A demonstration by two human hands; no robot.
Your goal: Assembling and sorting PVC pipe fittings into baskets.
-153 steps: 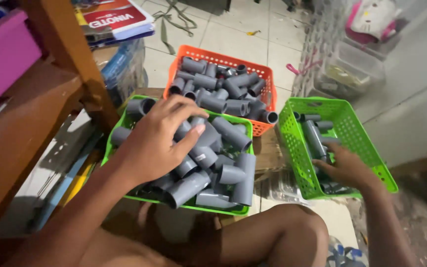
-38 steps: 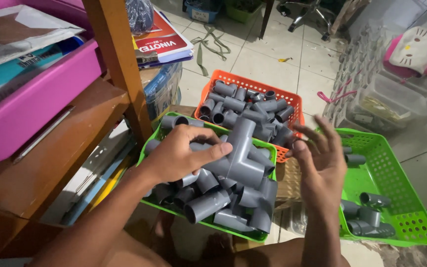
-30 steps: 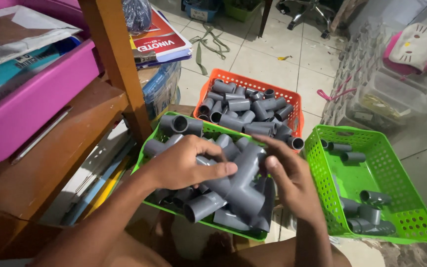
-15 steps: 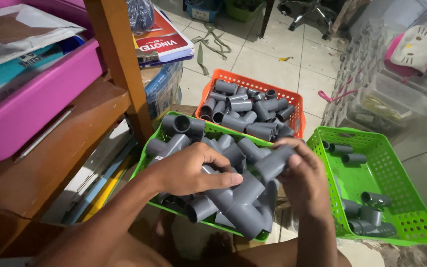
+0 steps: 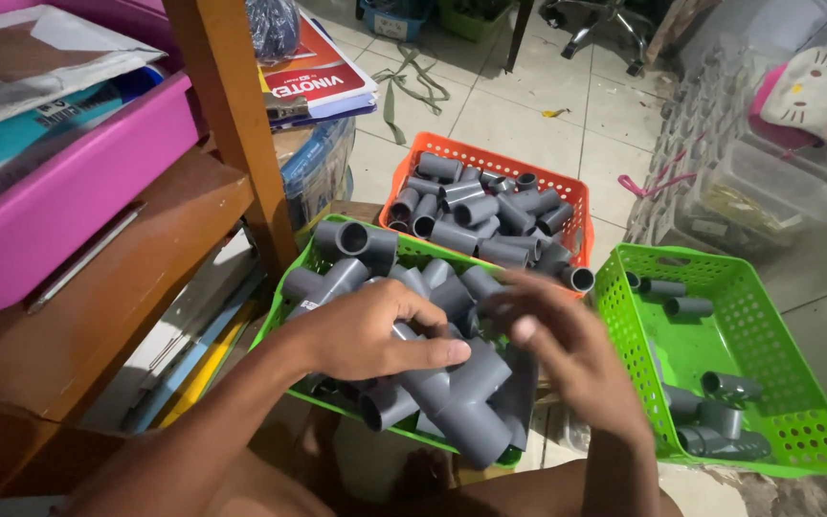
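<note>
My left hand point(image 5: 366, 330) lies palm down on the heap of grey pipe fittings point(image 5: 437, 383) in the middle green basket point(image 5: 284, 297), fingers curled over one of the pieces with the thumb stretched toward the near edge. So the left grip is clenched on a fitting. My right hand point(image 5: 552, 345) is blurred over the right edge of the same basket, fingers bent; I cannot tell whether it has anything in its grip. The fitting I am working on sits at the near right of that heap, just under both hands.

To do this well, I judge that I should pin the piece with the left hand, bring the right onto its free end and lift it straight up, so that the neighbours do not roll out over the low rim.

Behind stands an orange basket point(image 5: 490, 163) full of short grey sleeves. To the right on the floor, a second green basket point(image 5: 796, 364) holds only a few fittings along its left and near sides. A wooden post point(image 5: 232, 124) rises at the left, beside a pink tray point(image 5: 69, 191).

Against half a second ago, the left hand is nearly where it was. The right hand has drawn off the long fitting toward me, and the view has barely shifted.
</note>
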